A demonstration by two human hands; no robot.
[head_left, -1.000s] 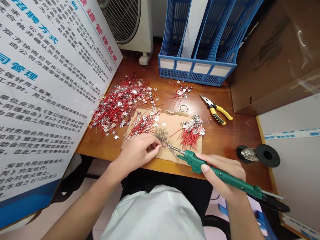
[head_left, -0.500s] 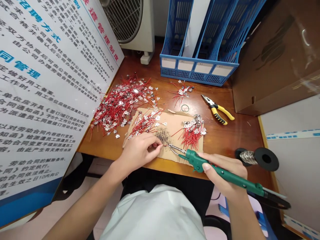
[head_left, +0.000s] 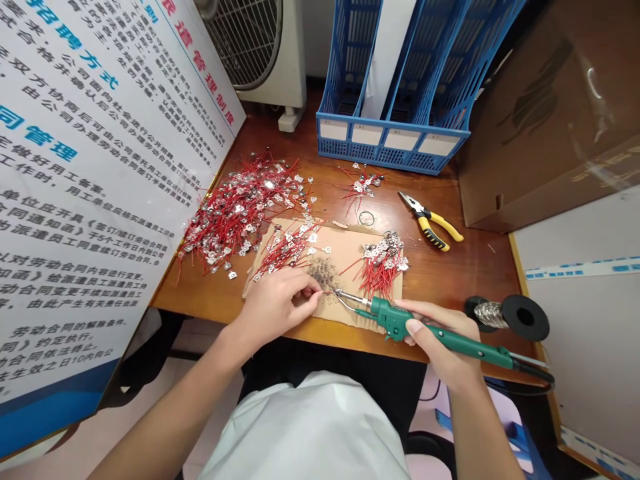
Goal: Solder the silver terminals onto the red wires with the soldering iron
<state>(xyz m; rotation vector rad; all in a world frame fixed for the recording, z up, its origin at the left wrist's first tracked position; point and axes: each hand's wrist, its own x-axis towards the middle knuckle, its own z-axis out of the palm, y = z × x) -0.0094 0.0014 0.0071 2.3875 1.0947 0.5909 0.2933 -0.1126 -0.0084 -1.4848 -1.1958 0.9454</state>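
Note:
My left hand (head_left: pixel 280 301) is closed in a pinch on a short red wire (head_left: pixel 327 292) over the scorched patch of a cardboard sheet (head_left: pixel 345 241). In my right hand (head_left: pixel 445 337) is a green soldering iron (head_left: pixel 397 319), gripped round its body. Its metal tip and the thin feed tube beside it meet at the wire's end; whether the tip touches cannot be told. On the cardboard, a bundle of red wires with metal tabs (head_left: pixel 383 267) lies to the right, and a looser group of tabbed wires (head_left: pixel 287 250) lies beyond my left hand.
A large heap of red tabbed wires (head_left: pixel 245 207) lies left, a small cluster (head_left: pixel 363 183) farther back. Yellow-handled pliers (head_left: pixel 433 223) and a solder spool (head_left: pixel 510 315) are right. A blue file rack (head_left: pixel 395 143), a brown box (head_left: pixel 540 133) and a printed board (head_left: pixel 100 167) surround the table.
The rear end of the soldering iron has swung slightly inward with my right hand, its tip staying by the wire. My left hand keeps its pinch. The whole view has shifted slightly.

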